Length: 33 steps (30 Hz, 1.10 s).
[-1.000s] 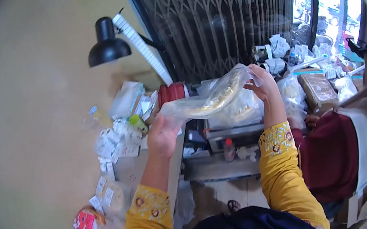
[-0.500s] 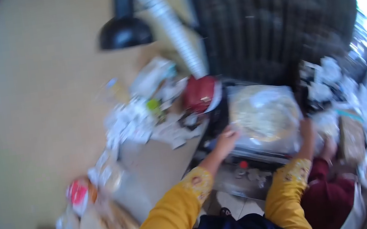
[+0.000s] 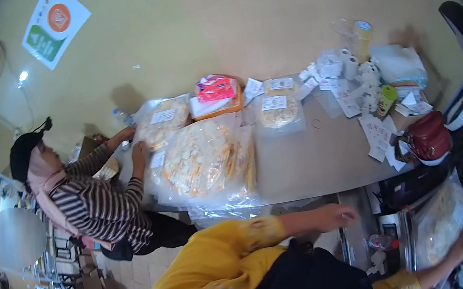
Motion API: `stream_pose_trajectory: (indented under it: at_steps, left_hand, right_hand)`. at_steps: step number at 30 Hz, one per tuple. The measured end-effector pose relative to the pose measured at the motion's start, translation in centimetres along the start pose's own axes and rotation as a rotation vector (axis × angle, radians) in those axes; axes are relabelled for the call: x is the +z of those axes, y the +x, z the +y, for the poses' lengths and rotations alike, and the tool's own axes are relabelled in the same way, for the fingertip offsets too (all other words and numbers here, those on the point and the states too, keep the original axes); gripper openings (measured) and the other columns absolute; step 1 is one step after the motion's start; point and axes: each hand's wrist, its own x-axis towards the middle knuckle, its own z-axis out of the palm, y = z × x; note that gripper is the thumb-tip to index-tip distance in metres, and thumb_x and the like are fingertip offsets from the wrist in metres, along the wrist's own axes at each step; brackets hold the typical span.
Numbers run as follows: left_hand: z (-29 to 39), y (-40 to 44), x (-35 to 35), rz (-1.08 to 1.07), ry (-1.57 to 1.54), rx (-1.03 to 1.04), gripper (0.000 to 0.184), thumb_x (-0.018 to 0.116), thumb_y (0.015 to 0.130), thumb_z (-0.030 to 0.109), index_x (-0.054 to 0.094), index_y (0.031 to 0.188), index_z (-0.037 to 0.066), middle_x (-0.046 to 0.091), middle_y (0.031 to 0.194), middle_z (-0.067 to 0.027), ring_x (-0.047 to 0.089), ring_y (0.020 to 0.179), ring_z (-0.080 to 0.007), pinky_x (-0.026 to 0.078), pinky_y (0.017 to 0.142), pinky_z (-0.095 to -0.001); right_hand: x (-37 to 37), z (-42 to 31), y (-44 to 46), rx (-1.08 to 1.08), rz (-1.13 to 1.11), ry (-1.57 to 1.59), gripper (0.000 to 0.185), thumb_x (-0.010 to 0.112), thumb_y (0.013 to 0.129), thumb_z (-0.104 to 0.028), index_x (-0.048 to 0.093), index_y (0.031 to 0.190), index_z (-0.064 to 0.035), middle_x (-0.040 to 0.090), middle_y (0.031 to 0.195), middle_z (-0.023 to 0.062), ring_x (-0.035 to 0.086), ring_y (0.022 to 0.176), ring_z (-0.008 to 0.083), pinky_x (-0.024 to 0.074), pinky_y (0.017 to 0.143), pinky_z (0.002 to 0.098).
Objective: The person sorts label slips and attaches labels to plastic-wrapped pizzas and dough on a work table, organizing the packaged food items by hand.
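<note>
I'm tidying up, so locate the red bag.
In the head view, the red bag is at the right end of the table, beside paper slips and above the clear bag by the right hand.

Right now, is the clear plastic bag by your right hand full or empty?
Not empty: pale stuff shows through the clear plastic bag. Whether it's completely full, I cannot tell.

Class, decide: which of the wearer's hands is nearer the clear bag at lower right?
Right. The right hand is at the edge of the clear bag; the left hand is apart, left in the picture.
</note>
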Motion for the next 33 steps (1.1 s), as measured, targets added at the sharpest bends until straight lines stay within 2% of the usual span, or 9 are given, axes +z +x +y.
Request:
stream_pose_trajectory:
  at_steps: [2, 3, 6, 10, 11, 15, 21, 27, 33]
  left_hand:
    - [0.5, -6.5, -2.6, 0.069, -0.126, -0.094, 0.037, 0.050, 0.088, 0.027, 0.047, 0.120, 0.008, 0.053, 0.113, -0.0090, 0.049, 0.106, -0.0197, 0.039, 0.090, -0.0325]
    - [-0.8, -9.4, -3.0, 0.120, -0.191, -0.127, 0.037, 0.049, 0.090, 0.027, 0.047, 0.120, 0.006, 0.050, 0.116, -0.0075, 0.048, 0.109, -0.0187, 0.038, 0.092, -0.0317]
    - [-0.5, -18.5, -4.7, 0.273, -0.468, -0.259, 0.038, 0.049, 0.090, 0.027, 0.045, 0.122, 0.007, 0.050, 0.117, -0.0079, 0.047, 0.108, -0.0170, 0.038, 0.092, -0.0309]
    - [1.2, -27.9, -7.2, 0.457, -0.767, -0.209, 0.041, 0.052, 0.088, 0.025, 0.043, 0.123, 0.005, 0.044, 0.126, -0.0112, 0.045, 0.114, -0.0218, 0.034, 0.096, -0.0339]
    - [1.4, -29.7, -7.9, 0.484, -0.786, -0.165, 0.042, 0.053, 0.087, 0.025, 0.043, 0.123, 0.004, 0.044, 0.127, -0.0122, 0.045, 0.114, -0.0232, 0.034, 0.096, -0.0351]
    - [-0.7, -34.2, -9.7, 0.552, -0.847, -0.039, 0.048, 0.055, 0.085, 0.027, 0.041, 0.123, 0.001, 0.043, 0.127, -0.0153, 0.045, 0.115, -0.0274, 0.034, 0.096, -0.0393]
    - [-0.9, -33.9, -11.4, 0.582, -0.849, -0.028, 0.054, 0.060, 0.082, 0.028, 0.040, 0.122, -0.001, 0.042, 0.127, -0.0180, 0.043, 0.117, -0.0299, 0.033, 0.097, -0.0415]
    - [-0.2, -26.5, -11.8, 0.471, -0.921, 0.061, 0.055, 0.058, 0.082, 0.029, 0.038, 0.125, 0.001, 0.041, 0.127, -0.0199, 0.039, 0.119, -0.0351, 0.026, 0.101, -0.0472]
    - [2.2, -19.9, -13.3, 0.519, -1.016, -0.050, 0.057, 0.055, 0.083, 0.028, 0.035, 0.127, -0.002, 0.042, 0.127, -0.0202, 0.036, 0.122, -0.0320, 0.021, 0.104, -0.0423]
  right_hand:
    - [1.9, -8.2, -1.9, -0.078, -0.171, -0.069, 0.035, 0.051, 0.088, -0.020, 0.051, 0.118, -0.0011, 0.056, 0.113, 0.0160, 0.053, 0.105, 0.0257, 0.0416, 0.088, 0.0349]
    - [4.9, -9.8, -2.7, -0.096, -0.135, 0.158, 0.031, 0.053, 0.087, -0.018, 0.054, 0.113, -0.0009, 0.059, 0.108, 0.0135, 0.056, 0.098, 0.0234, 0.0438, 0.083, 0.0329]
    - [8.8, -17.5, -6.7, -0.140, -0.268, 0.316, 0.025, 0.059, 0.082, -0.016, 0.058, 0.102, -0.0011, 0.061, 0.093, 0.0127, 0.058, 0.087, 0.0203, 0.0448, 0.076, 0.0309]
    - [13.0, -23.5, -12.8, -0.138, -0.326, 0.431, 0.019, 0.061, 0.078, -0.013, 0.059, 0.093, -0.0005, 0.062, 0.078, 0.0110, 0.058, 0.072, 0.0183, 0.0455, 0.068, 0.0291]
    - [11.8, -27.1, -14.4, -0.144, -0.322, 0.284, 0.020, 0.062, 0.076, -0.015, 0.060, 0.090, -0.0009, 0.061, 0.073, 0.0124, 0.059, 0.070, 0.0196, 0.0461, 0.066, 0.0299]
    - [14.2, -31.7, -18.1, -0.126, -0.386, 0.211, 0.023, 0.061, 0.074, -0.019, 0.062, 0.089, -0.0022, 0.063, 0.079, 0.0178, 0.063, 0.074, 0.0294, 0.0478, 0.067, 0.0344]
    - [22.7, -30.1, -20.4, -0.076, -0.560, 0.187, 0.022, 0.059, 0.072, -0.020, 0.064, 0.087, -0.0036, 0.063, 0.080, 0.0174, 0.062, 0.077, 0.0322, 0.0487, 0.070, 0.0381]
    - [31.7, -26.7, -20.2, -0.091, -0.723, 0.029, 0.022, 0.058, 0.073, -0.020, 0.062, 0.088, -0.0038, 0.063, 0.083, 0.0148, 0.061, 0.078, 0.0316, 0.0479, 0.072, 0.0388]
    - [37.1, -25.2, -17.7, -0.291, -0.792, 0.211, 0.020, 0.058, 0.074, -0.018, 0.060, 0.088, -0.0039, 0.063, 0.082, 0.0144, 0.061, 0.075, 0.0296, 0.0485, 0.068, 0.0368]
